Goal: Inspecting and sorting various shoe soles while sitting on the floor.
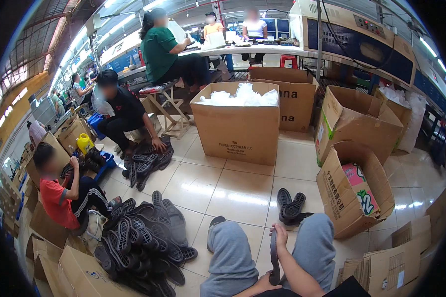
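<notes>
- Pale glossy floor tiles [218, 185] spread across a busy workshop, with bright ceiling lights reflected in them and open brown cardboard boxes standing all around.
- Seen from the head camera, the person sits with knees in grey trousers [233, 257] raised, and between the knees stands a long, thin dark rubber shoe sole [274, 257], held upright on its edge so that only its narrow side shows.
- That sole looks matte black-grey, slim and slightly curved along its length; its tread cannot be made out from this angle.
- The right hand [281, 235] curls over the top end of the sole, fingers wrapped closely around it.
- The left hand [263, 286] grips the lower end near the picture's bottom edge, fingers closed on the sole, though they are partly hidden.
- Just beyond the right knee, a small stack of dark treaded soles [290, 206] lies on the tiles, soles crossed over each other.
- To the left of the knees a large heap of dark ridged soles [143, 242] sprawls over the floor.
- A big cardboard box filled with white plastic wrapping [238, 121] stands straight ahead, well apart from the hands.
- A tipped cardboard carton with a pink and green printed packet inside [357, 190] lies to the right.
- Two other people crouch at the left beside a further pile of soles, one in a red shirt [59, 200], one in a black shirt [126, 106].
</notes>
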Demonstrator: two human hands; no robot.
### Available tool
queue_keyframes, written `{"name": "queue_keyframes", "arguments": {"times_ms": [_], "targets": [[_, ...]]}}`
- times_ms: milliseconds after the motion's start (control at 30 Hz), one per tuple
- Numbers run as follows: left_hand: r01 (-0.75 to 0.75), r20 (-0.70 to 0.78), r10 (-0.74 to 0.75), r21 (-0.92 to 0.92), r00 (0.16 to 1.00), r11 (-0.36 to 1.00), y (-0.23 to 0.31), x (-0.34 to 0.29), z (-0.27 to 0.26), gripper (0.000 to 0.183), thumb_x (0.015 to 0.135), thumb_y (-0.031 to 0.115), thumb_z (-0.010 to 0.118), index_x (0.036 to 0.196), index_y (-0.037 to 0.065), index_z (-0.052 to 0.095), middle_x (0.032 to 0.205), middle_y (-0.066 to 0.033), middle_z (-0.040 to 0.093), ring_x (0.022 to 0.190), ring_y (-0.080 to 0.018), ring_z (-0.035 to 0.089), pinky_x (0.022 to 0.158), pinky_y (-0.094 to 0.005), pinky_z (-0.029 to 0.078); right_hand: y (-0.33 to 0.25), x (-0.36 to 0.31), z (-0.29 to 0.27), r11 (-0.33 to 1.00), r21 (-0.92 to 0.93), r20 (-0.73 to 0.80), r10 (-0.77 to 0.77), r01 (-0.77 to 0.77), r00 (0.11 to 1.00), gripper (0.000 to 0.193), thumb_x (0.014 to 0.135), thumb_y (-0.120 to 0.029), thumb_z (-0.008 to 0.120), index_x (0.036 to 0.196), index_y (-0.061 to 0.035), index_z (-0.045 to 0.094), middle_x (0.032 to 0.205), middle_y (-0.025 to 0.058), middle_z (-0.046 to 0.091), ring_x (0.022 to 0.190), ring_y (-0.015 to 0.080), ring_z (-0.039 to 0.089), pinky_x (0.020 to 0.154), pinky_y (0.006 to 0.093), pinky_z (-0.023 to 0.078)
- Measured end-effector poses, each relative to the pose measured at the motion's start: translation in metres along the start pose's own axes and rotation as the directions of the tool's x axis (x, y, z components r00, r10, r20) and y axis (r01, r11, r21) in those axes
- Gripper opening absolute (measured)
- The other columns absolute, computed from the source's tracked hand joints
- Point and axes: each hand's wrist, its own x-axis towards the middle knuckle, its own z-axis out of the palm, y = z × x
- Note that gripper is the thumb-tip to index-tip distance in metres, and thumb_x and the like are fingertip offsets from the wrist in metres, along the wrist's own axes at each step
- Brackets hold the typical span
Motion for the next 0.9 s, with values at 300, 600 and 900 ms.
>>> {"name": "queue_keyframes", "arguments": {"times_ms": [300, 600, 900], "targets": [[0.151, 0.12, -0.167, 0.128, 0.979, 0.98, 0.025, -0.016, -0.024, 0.123, 0.055, 0.066, 0.073, 0.142, 0.003, 0.013, 0.12, -0.0355, 0.043, 0.112, -0.0469, 0.044, 0.096, -0.046, 0.038, 0.028, 0.01, -0.056, 0.956, -0.082, -0.061, 0.278, -0.283, 0.959, 0.029, 0.084, -0.038, 0.052, 0.096, -0.0123, 0.055, 0.075, 0.008, 0.057, 0.057, 0.0161, 0.056, 0.046, 0.0276, 0.045], [0.067, 0.193, -0.099, 0.166, 0.976, 0.984, 0.016, -0.009, -0.019, 0.122, 0.056, 0.063, 0.074, 0.145, 0.013, 0.006, 0.114, -0.0353, 0.044, 0.106, -0.0447, 0.048, 0.092, -0.0448, 0.04, 0.044, 0.022, -0.093, 0.938, -0.168, -0.126, 0.284, -0.303, 0.95, 0.027, 0.085, -0.033, 0.052, 0.093, -0.0071, 0.054, 0.074, 0.008, 0.054, 0.061, 0.0177, 0.058, 0.049, 0.0303, 0.05], [-0.011, 0.086, -0.004, 0.177, 0.996, 0.984, -0.028, 0.005, 0.005, 0.126, 0.055, 0.064, 0.075, 0.143, 0.005, 0.006, 0.119, -0.034, 0.044, 0.102, -0.042, 0.052, 0.093, -0.0433, 0.04, 0.049, 0.019, -0.065, 0.944, -0.112, -0.105, 0.3, -0.311, 0.948, 0.026, 0.081, -0.029, 0.054, 0.093, -0.0061, 0.055, 0.081, 0.0081, 0.054, 0.064, 0.0184, 0.058, 0.048, 0.0303, 0.049]]}}
